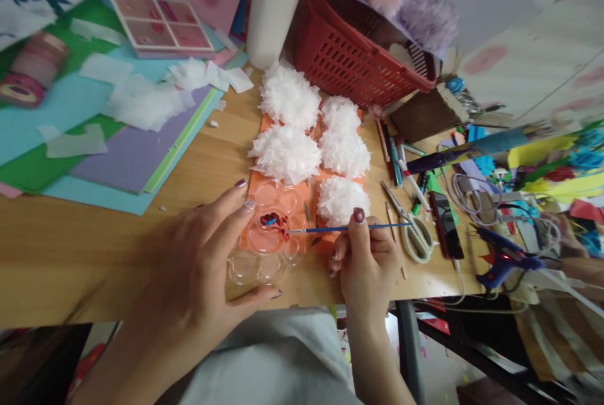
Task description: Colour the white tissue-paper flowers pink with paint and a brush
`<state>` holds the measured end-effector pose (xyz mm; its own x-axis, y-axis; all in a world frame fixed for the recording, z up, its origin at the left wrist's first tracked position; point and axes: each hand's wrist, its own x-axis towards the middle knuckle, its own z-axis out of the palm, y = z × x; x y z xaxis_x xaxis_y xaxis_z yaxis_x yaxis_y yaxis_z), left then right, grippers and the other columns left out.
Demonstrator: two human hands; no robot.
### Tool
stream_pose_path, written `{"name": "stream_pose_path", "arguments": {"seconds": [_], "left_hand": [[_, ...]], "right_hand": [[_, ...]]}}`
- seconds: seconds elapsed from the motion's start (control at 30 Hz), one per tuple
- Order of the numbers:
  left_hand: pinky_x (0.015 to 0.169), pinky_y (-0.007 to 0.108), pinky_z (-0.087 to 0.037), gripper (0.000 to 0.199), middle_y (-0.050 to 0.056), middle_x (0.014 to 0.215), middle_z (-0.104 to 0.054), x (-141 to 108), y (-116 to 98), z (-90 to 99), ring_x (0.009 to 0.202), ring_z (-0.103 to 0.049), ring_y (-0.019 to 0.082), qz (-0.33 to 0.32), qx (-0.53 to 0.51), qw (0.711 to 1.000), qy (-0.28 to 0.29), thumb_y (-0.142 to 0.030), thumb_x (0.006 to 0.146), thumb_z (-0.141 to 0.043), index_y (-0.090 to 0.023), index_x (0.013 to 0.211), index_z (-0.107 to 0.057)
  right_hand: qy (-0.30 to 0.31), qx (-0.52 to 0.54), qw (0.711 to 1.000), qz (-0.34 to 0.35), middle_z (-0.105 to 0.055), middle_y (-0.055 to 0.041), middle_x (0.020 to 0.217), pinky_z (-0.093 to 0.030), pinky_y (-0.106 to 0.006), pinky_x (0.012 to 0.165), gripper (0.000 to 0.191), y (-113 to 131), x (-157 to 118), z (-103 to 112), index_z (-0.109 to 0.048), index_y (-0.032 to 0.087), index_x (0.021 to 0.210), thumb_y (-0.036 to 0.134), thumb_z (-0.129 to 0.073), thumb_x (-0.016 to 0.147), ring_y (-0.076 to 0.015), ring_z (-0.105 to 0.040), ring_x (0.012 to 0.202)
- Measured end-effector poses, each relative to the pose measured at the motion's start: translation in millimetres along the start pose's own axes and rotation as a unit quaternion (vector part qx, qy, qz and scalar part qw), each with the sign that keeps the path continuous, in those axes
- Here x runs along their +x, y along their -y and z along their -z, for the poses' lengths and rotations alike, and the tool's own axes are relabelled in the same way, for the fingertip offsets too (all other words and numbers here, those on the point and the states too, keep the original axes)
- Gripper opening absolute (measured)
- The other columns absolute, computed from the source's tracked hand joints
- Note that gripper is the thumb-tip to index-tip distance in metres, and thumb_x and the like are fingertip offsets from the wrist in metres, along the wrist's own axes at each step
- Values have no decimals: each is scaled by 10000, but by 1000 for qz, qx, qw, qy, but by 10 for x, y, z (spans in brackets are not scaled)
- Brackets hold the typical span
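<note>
My right hand (370,260) is closed on a thin blue paintbrush (325,229), its tip at the dark red paint (274,221) in a clear plastic palette (245,266). Beside the palette's left edge my left hand (207,254) has thumb and fingers spread apart; whether the fingertips touch the rim I cannot tell. Part of the palette lies over an orange sheet (309,194). On that sheet sit several fluffy white paper pompoms (287,153), just beyond the palette.
At left lie coloured paper sheets (113,160) with white tissue scraps (146,100). A red basket (349,46) stands behind the pompoms. On the right are scissors (418,238), a phone (446,226), markers (413,178) and a blue glue gun (500,257) with cables.
</note>
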<state>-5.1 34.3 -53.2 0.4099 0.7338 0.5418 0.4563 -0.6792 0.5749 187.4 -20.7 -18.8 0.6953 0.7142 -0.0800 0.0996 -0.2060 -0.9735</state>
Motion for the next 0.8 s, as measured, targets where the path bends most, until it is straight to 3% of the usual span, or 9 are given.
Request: {"name": "stream_pose_path", "arguments": {"seconds": [0.17,0.3,0.47,0.67,0.8], "left_hand": [[1047,577,-477,1031,236,1441,-535,18,-81,41,1284,-563,386,26,-2,999,38,-227,637,-865,-172,1503,-308],[1069,588,-452,1052,213,1459,-528,21,-129,75,1290,-556,379,31,33,997,70,-270,650,-849,-188,1521,-264],[1066,585,-441,977,226,1425,-546,10,-117,83,1308,-529,389,11,52,995,80,-323,688,-816,-124,1499,-309],[1078,580,-408,966,215,1476,-485,5,-104,99,1325,-495,396,9,64,991,117,-375,745,-761,-120,1521,-247],[1076,574,-417,906,200,1467,-497,23,-127,120,1322,-500,380,16,79,989,124,-300,769,-734,-125,1516,-254]], "right_hand": [[30,82,991,104,-624,60,510,-460,-182,352,225,-15,-75,9,-614,209,781,333,-612,970,-89,-563,361],[69,63,981,169,-693,29,631,-531,-216,448,125,-36,-103,43,-664,218,907,225,-570,989,-117,-654,498],[116,0,975,190,-732,4,723,-566,-233,536,132,-48,-54,117,-686,215,946,169,-566,978,-127,-692,598],[145,-38,969,196,-730,6,726,-570,-233,568,153,-60,-22,197,-682,224,952,168,-544,988,-129,-695,622],[147,-57,962,222,-736,2,765,-571,-248,619,166,-77,-39,192,-685,234,978,147,-543,982,-137,-697,675]]}}
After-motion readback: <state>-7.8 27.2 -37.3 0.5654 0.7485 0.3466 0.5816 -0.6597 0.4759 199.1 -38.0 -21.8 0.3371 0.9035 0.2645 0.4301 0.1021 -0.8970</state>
